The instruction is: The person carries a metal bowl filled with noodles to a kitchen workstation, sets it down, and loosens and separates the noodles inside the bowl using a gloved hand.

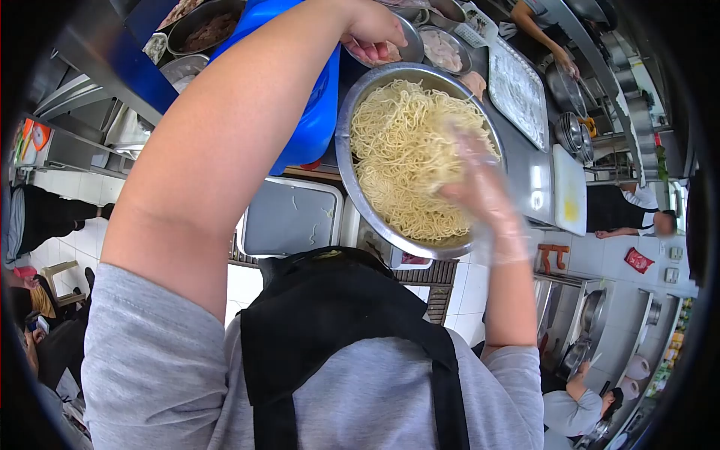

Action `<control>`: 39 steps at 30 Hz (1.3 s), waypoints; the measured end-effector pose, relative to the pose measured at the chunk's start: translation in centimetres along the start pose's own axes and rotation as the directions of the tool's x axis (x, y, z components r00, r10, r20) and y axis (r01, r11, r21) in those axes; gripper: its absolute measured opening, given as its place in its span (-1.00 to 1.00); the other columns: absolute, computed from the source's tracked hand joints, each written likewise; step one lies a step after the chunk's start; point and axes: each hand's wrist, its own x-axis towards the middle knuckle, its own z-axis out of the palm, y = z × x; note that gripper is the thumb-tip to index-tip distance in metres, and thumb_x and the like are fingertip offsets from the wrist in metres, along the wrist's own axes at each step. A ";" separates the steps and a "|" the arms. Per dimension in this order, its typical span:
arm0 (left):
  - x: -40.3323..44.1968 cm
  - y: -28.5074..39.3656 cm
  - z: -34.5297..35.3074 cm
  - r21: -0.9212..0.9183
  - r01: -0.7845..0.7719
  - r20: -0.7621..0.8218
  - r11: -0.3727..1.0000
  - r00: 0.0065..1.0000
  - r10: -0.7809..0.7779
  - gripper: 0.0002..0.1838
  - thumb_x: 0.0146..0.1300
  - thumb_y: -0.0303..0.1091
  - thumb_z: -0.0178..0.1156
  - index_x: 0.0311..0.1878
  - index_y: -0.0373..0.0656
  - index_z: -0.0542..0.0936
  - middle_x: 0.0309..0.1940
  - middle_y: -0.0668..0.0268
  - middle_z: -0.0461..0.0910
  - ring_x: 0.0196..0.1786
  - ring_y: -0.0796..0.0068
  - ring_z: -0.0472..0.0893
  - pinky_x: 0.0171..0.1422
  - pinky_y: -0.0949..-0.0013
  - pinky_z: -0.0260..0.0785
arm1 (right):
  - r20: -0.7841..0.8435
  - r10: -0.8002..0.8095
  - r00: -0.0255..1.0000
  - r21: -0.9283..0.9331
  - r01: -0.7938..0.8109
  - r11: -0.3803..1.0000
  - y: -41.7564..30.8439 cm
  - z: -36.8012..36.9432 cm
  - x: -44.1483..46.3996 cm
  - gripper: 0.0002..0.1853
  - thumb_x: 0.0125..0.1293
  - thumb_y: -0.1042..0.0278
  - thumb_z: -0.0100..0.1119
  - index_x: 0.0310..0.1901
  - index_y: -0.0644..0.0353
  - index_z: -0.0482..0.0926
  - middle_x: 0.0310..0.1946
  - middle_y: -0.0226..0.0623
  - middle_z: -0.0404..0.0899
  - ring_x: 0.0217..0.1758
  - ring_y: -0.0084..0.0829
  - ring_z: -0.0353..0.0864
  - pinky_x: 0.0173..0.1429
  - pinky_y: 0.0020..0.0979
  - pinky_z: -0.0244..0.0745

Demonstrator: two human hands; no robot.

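A large steel bowl (346, 161) full of pale yellow noodles (397, 157) stands in front of me at the counter edge. My right hand (480, 180), in a clear plastic glove, is in the noodles at the bowl's right side. Motion smears it, and the strands between its thumb and fingers are blurred too. Beyond the big bowl, my left hand (375, 30) is bare, its fingers curled at the near side of a smaller metal bowl (411, 46). Whether those fingers hold anything is hidden.
A blue plastic tub (311, 124) lies under my left arm. To the right are a metal tray (517, 90) and a white cutting board (570, 191). A bowl of pale meat (442, 51) sits behind. A grey lidded container (292, 217) is below. Other people stand around the kitchen.
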 end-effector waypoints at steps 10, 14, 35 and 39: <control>-0.8 0.5 0.7 0.016 0.001 -0.090 1.000 0.996 0.001 -0.77 0.36 -0.26 0.04 -0.42 -0.03 0.59 -0.60 0.57 0.49 -0.60 0.76 0.41 -0.56 0.60 0.21 | -0.282 0.275 0.919 0.631 -0.039 0.775 -2.1 -8.4 2.4 -0.27 0.13 0.51 0.41 0.33 0.10 0.28 0.08 -0.19 0.51 -0.01 -0.44 0.60 0.07 -0.44 0.58; -1.4 1.2 1.1 0.046 0.011 -0.127 0.999 0.992 -0.005 -0.75 0.36 -0.26 0.04 -0.45 -0.01 0.57 -0.61 0.58 0.47 -0.61 0.76 0.40 -0.56 0.61 0.20 | -0.016 0.022 1.000 0.642 -0.007 0.767 -1.8 -11.3 1.8 0.00 0.00 0.28 0.56 0.47 0.10 0.17 0.33 -0.09 0.30 0.13 -0.44 0.49 0.20 -0.36 0.50; -0.4 -0.1 0.2 0.006 -0.039 0.030 0.999 0.999 0.039 -0.73 0.38 -0.27 -0.02 -0.45 -0.04 0.55 -0.64 0.54 0.44 -0.67 0.74 0.33 -0.60 0.60 0.15 | 0.086 0.451 0.888 0.840 -0.308 0.447 2.0 -8.9 1.2 -0.47 0.07 0.63 0.25 0.15 0.19 0.49 -0.05 -0.24 0.60 -0.08 -0.53 0.56 0.04 -0.47 0.47; -1.7 1.3 1.3 0.073 -0.029 -0.124 0.997 0.992 0.038 -0.72 0.38 -0.27 -0.04 -0.47 -0.04 0.53 -0.64 0.55 0.42 -0.65 0.75 0.34 -0.58 0.59 0.16 | -0.054 0.262 0.964 0.669 -0.159 0.726 0.7 -10.9 1.8 -0.43 0.08 0.60 0.33 0.19 0.24 0.46 0.10 -0.15 0.51 0.02 -0.46 0.57 0.13 -0.38 0.51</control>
